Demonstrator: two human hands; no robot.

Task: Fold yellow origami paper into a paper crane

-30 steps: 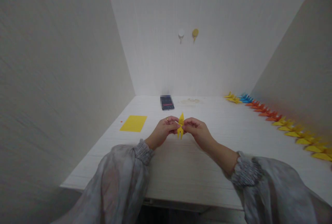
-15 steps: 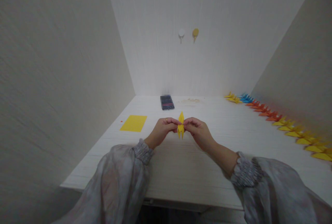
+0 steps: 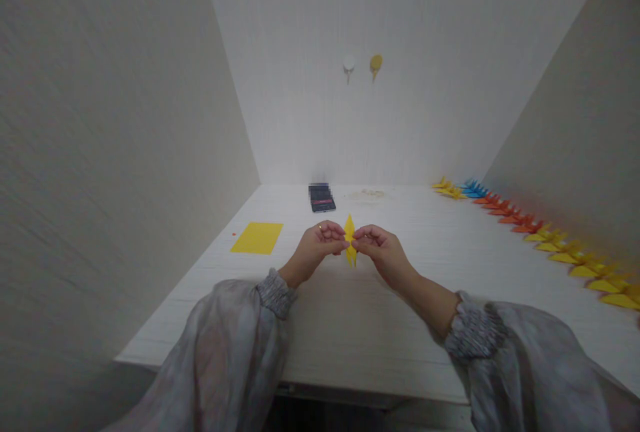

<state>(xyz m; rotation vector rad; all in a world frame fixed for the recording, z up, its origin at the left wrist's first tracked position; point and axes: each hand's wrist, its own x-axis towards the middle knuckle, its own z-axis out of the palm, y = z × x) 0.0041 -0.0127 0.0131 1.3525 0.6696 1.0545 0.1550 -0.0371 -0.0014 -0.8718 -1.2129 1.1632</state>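
Note:
A narrow, pointed piece of folded yellow paper (image 3: 349, 240) stands upright above the white table (image 3: 350, 325). My left hand (image 3: 316, 249) pinches its left side and my right hand (image 3: 381, 249) pinches its right side, fingertips meeting at the paper's middle. A ring shows on a finger of the left hand. Both wrists come out of grey gathered sleeves.
A flat yellow sheet (image 3: 257, 237) lies at the left. A dark phone (image 3: 322, 197) rests near the back wall. A row of several folded paper figures, yellow (image 3: 565, 247), orange (image 3: 505, 211) and blue (image 3: 473, 188), runs along the right wall. Two hooks (image 3: 363, 67) hang on the back wall.
The folded paper's two lower prongs have come together into a single point. Both hands have lifted slightly and stay pinched on it.

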